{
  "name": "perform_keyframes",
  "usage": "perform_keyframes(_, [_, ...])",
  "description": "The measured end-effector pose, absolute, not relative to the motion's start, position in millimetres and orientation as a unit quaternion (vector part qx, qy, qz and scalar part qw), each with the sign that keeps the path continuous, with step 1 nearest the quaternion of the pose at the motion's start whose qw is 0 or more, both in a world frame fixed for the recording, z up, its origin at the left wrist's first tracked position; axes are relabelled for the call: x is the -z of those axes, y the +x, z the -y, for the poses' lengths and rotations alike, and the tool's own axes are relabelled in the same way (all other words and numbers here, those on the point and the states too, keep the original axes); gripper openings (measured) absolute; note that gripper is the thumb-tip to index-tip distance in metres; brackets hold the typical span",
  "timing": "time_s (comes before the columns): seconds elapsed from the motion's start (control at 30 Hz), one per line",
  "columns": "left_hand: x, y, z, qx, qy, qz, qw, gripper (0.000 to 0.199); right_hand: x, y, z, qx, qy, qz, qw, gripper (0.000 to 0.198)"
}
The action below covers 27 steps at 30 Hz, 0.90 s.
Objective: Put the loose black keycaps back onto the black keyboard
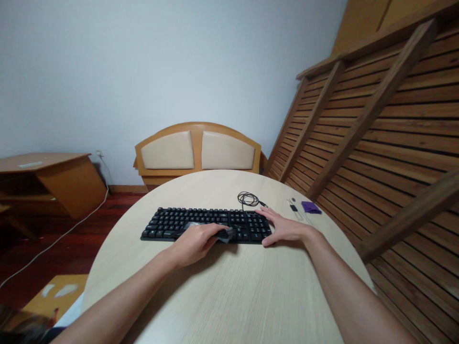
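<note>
A black full-size keyboard (211,216) lies on a round, pale wooden table (251,296). My left hand (196,242) is closed on a bunched grey cloth (225,235), which rests on the keys right of the middle; part of it shows behind the hand too. My right hand (281,228) spans the keyboard's right end, thumb at the front edge and fingers at the back edge, holding it. Behind the keyboard its thin black cable (247,198) lies in a loose coil, with the plug close to my right fingers.
A folded purple cloth (311,207) and a small black-and-white item (294,208) lie toward the table's right edge. Slatted wooden panels (394,124) lean along the right. A padded headboard (197,148) stands behind the table, and a wooden desk (71,181) at left.
</note>
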<state>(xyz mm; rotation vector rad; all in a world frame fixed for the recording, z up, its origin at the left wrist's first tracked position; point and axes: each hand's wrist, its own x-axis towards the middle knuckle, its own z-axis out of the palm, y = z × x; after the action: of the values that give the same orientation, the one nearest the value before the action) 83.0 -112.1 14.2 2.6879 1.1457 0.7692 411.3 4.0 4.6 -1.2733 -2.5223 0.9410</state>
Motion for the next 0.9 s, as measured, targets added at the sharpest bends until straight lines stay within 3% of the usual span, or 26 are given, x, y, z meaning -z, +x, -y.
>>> perform_keyframes(0.1, [-20,87,124,-0.372,0.842,-0.374,0.115,0.035,-13,391,9,-0.292,-0.419,0.853,0.11,0.109])
perform_keyframes(0.23, [-21,100,131,-0.489,0.764,-0.37,0.2,0.023,-25,345,43,-0.347,-0.298,0.857,0.238,0.074])
perform_keyframes(0.4, [-7,112,127,-0.549,0.679,-0.398,0.28,0.027,-24,302,75,-0.399,-0.265,0.807,0.345,0.041])
perform_keyframes(0.53, [-2,103,118,-0.511,0.713,-0.419,0.236,0.032,-27,305,73,-0.362,-0.303,0.782,0.407,0.042])
perform_keyframes(0.7, [6,77,101,-0.332,0.82,-0.466,0.022,0.053,-43,345,53,-0.183,-0.435,0.745,0.472,0.032])
perform_keyframes(0.8, [14,71,95,-0.232,0.825,-0.515,-0.029,0.073,-42,368,41,-0.078,-0.5,0.738,0.447,0.032])
perform_keyframes(0.9, [21,74,94,-0.17,0.819,-0.547,-0.046,0.086,-28,377,32,-0.037,-0.523,0.767,0.37,0.036])
